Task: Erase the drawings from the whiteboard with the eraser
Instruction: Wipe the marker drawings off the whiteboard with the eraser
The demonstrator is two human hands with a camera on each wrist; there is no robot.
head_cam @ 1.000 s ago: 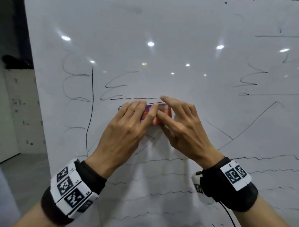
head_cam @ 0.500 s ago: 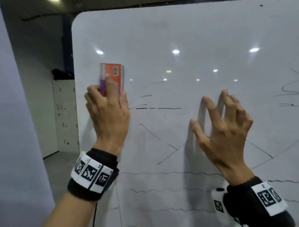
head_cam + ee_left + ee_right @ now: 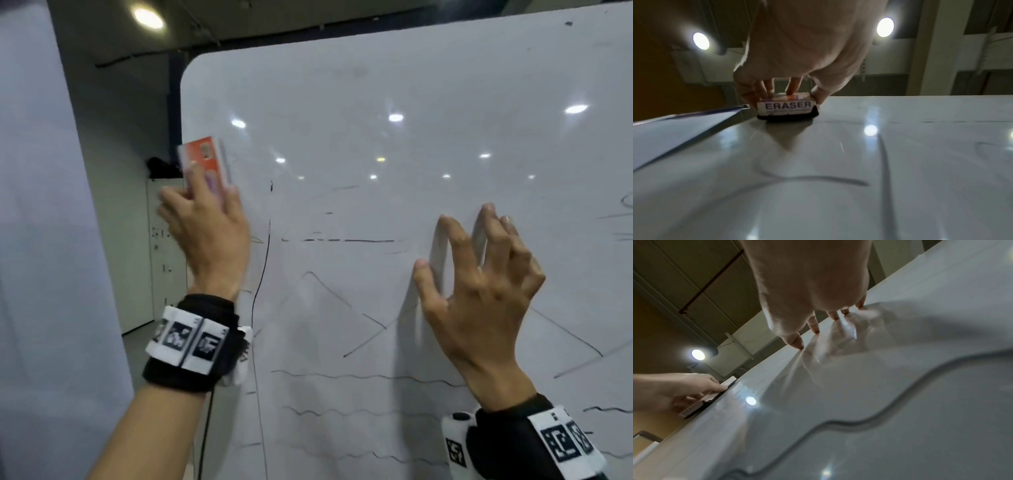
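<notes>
We see the eraser (image 3: 205,162) at the whiteboard (image 3: 394,85)'s left edge under our left hand (image 3: 209,236); our right hand (image 3: 486,291) stands well right, fingertips (image 3: 813,328) touching the board.

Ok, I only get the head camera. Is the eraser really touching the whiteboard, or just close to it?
Observer: Touching. In the left wrist view the left hand holds the eraser with its dark felt underside flat on the whiteboard, near the edge.
Operator: Is anything written on it?
Observer: Yes. The side facing the left wrist camera says ERASER in purple letters.
Operator: Is the other hand pressed flat on the board?
Observer: No. The right wrist view shows only the fingertips of the right hand touching the board; the palm stays off it.
</notes>
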